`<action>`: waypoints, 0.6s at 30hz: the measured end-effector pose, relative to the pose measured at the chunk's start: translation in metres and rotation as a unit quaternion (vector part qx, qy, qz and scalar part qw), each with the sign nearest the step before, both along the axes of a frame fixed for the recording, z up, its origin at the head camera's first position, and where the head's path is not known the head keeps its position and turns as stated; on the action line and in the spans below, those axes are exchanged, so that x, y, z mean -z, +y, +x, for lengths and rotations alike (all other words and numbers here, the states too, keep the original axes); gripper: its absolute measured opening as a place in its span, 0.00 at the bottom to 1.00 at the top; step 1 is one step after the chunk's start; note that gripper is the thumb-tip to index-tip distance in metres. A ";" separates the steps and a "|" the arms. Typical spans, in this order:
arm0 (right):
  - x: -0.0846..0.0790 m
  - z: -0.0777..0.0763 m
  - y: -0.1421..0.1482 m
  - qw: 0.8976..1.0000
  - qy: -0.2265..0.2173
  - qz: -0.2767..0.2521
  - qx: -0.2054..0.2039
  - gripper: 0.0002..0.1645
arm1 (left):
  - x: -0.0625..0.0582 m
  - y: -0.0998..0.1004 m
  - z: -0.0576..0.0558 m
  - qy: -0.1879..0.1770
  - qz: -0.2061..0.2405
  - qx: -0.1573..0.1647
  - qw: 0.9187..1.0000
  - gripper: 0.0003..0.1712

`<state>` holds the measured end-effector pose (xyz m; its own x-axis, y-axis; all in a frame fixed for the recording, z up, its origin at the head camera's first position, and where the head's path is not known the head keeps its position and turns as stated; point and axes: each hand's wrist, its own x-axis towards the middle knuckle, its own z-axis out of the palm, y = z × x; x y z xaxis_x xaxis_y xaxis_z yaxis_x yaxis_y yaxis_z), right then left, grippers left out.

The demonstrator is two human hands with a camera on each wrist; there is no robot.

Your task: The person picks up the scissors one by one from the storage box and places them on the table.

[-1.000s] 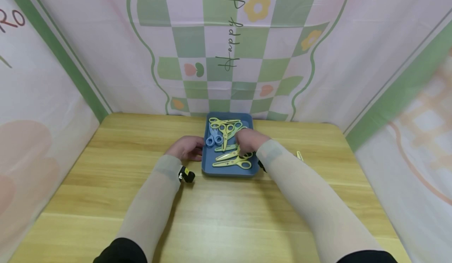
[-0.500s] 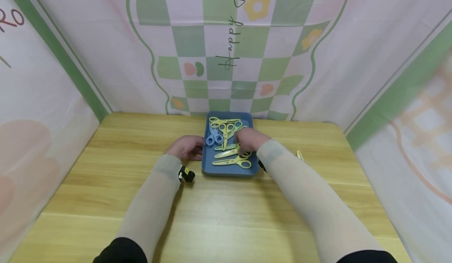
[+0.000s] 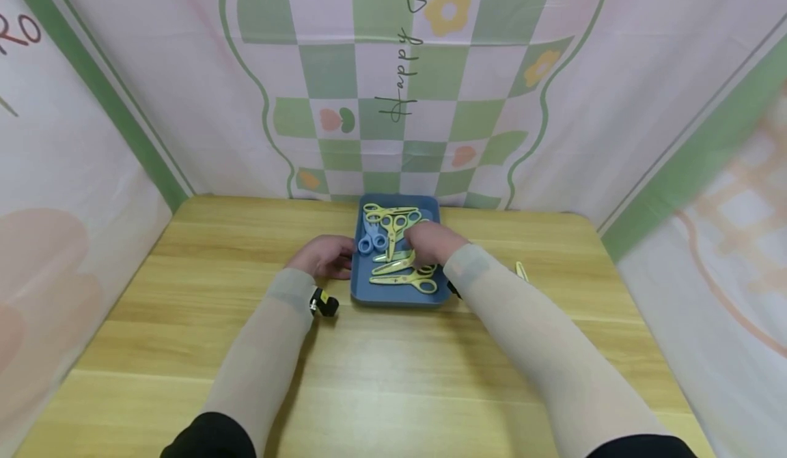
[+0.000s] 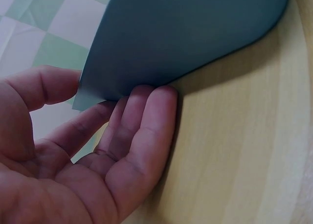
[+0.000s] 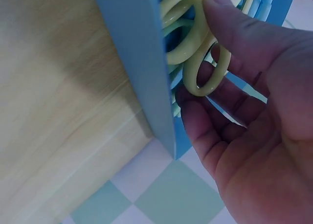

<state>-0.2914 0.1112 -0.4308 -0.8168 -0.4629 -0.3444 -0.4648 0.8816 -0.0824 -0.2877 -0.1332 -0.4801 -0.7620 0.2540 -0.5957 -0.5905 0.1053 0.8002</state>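
Observation:
Against the left side of the blue tray (image 3: pixel 393 298), my left hand (image 3: pixel 324 256) holds the tray's wall. Its thumb is at the rim and its fingertips touch the wall in the left wrist view. My right hand (image 3: pixel 432 242) reaches over the tray and pinches yellow scissors (image 3: pixel 390 267) by the handle; their yellow finger loop (image 5: pixel 191 79) shows in the right wrist view. Just in front lie other yellow scissors (image 3: pixel 393 280). Behind are blue scissors (image 3: pixel 372 240), upright-lying yellow scissors (image 3: pixel 391 240) and green blades (image 3: pixel 387 258), partly hidden.
At the tray's back lie more yellow scissors (image 3: pixel 396 210). A small yellow piece (image 3: pixel 521 271) rests on the wooden table (image 3: pixel 381 376), partly hidden by my right forearm. A patterned cloth (image 3: pixel 381 123) hangs behind the table.
My right hand has shifted very slightly left with the scissors. The blades of these and the front yellow scissors have swung slightly toward the back. My left hand stays put.

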 end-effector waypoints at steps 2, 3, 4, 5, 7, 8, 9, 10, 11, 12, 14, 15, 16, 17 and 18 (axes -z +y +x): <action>-0.001 0.001 -0.002 1.000 0.006 0.011 -0.006 0.20 | 0.001 0.000 0.000 0.001 -0.001 -0.002 1.000 0.16; -0.002 0.002 -0.003 1.000 0.007 0.015 -0.005 0.20 | 0.001 0.000 -0.001 0.001 0.000 -0.002 1.000 0.16; -0.003 0.002 -0.004 1.000 0.007 0.019 -0.006 0.19 | 0.001 0.000 -0.001 0.002 0.000 -0.003 1.000 0.16; -0.003 0.003 -0.004 1.000 0.006 0.021 -0.006 0.18 | 0.001 0.000 -0.001 0.003 0.000 -0.003 1.000 0.16; -0.005 0.004 -0.005 1.000 0.001 0.023 -0.009 0.16 | 0.001 0.001 0.000 0.005 0.002 -0.003 1.000 0.16; -0.005 0.005 -0.006 1.000 -0.001 0.023 -0.010 0.16 | 0.001 0.001 0.000 0.006 0.002 -0.003 1.000 0.16; -0.006 0.005 -0.006 1.000 -0.003 0.023 -0.012 0.16 | 0.000 0.001 0.000 0.007 0.002 -0.003 1.000 0.16; -0.006 0.006 -0.006 1.000 -0.005 0.024 -0.015 0.15 | 0.000 0.001 0.000 0.008 0.002 -0.003 1.000 0.15; -0.007 0.006 -0.006 1.000 -0.006 0.025 -0.017 0.15 | 0.000 0.001 0.001 0.009 0.002 -0.003 1.000 0.15; -0.007 0.006 -0.007 0.999 -0.006 0.026 -0.018 0.15 | -0.001 0.001 0.001 0.008 0.003 -0.003 1.000 0.15; -0.007 0.007 -0.007 0.999 -0.004 0.029 -0.021 0.14 | -0.001 0.001 0.002 0.007 0.005 -0.003 1.000 0.16; -0.007 0.007 -0.008 0.999 -0.001 0.032 -0.024 0.12 | -0.001 0.001 0.002 0.007 0.006 -0.003 1.000 0.16; -0.007 0.007 -0.008 0.999 0.000 0.033 -0.026 0.12 | -0.001 0.001 0.002 0.007 0.006 -0.003 1.000 0.16; -0.007 0.007 -0.008 0.999 0.002 0.035 -0.028 0.11 | 0.000 0.001 0.002 0.007 0.006 -0.002 1.000 0.16; -0.007 0.007 -0.009 0.999 0.004 0.037 -0.030 0.11 | 0.000 0.001 0.002 0.007 0.005 -0.002 1.000 0.16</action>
